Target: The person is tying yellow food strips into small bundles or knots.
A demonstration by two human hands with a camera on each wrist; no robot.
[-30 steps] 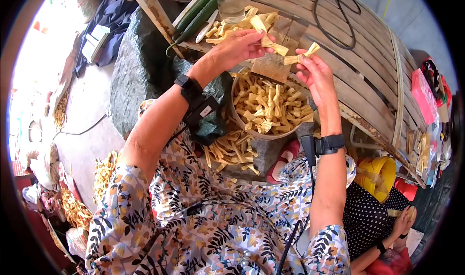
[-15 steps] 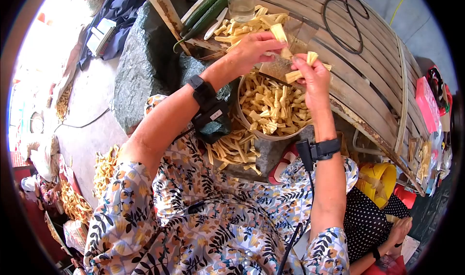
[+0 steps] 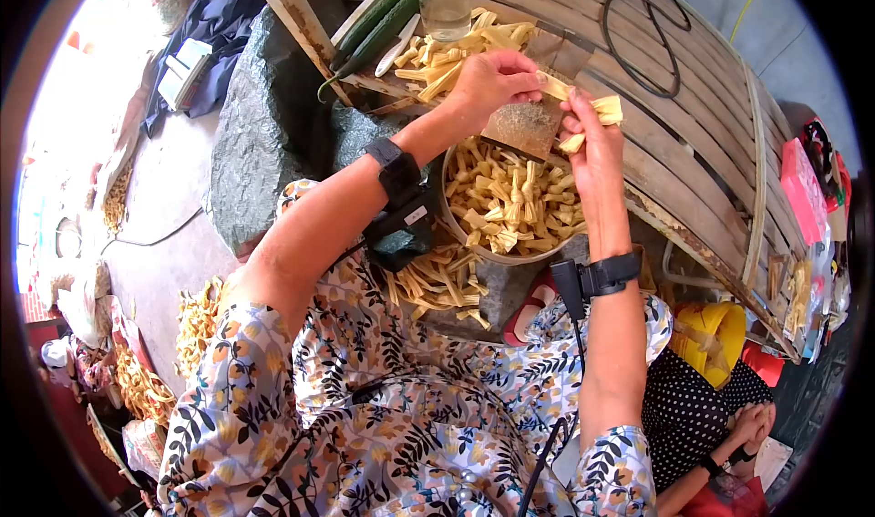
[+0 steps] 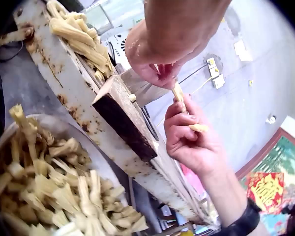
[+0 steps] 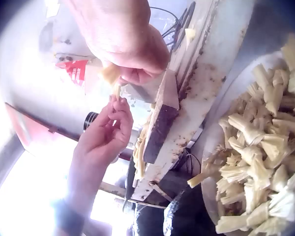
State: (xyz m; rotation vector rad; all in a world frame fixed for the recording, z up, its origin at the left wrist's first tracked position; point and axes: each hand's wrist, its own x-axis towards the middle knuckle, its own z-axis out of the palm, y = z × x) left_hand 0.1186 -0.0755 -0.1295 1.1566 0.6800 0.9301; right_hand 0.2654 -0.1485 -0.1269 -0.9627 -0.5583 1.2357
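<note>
My left hand (image 3: 492,84) pinches one end of a pale yellow, fibrous strip (image 3: 554,86) between thumb and fingertips. The strip's other end runs into the curled fingers of my right hand (image 3: 594,139), where a flared, pleated end (image 3: 608,110) pokes out on the far side. Seen from the left wrist, the strip (image 4: 178,92) spans the short gap between both hands' fingertips. Below them is a round tub (image 3: 512,259) heaped with similar knotted yellow pieces (image 3: 521,203). A wooden block (image 3: 518,127) lies at the bench edge just under the hands.
On the slatted bench (image 3: 693,153) are a pile of yellow strips (image 3: 447,61), a glass jar (image 3: 445,7), cucumbers (image 3: 383,30), a white-handled tool (image 3: 398,45) and a black cable (image 3: 629,57). More strips (image 3: 437,285) lie below the tub. Another person's hands (image 3: 752,426) show at lower right.
The hands, earlier holding two separate-looking yellow pieces apart, have come together. A strip is now stretched between them, its flared end past the right hand. The view shifted slightly.
</note>
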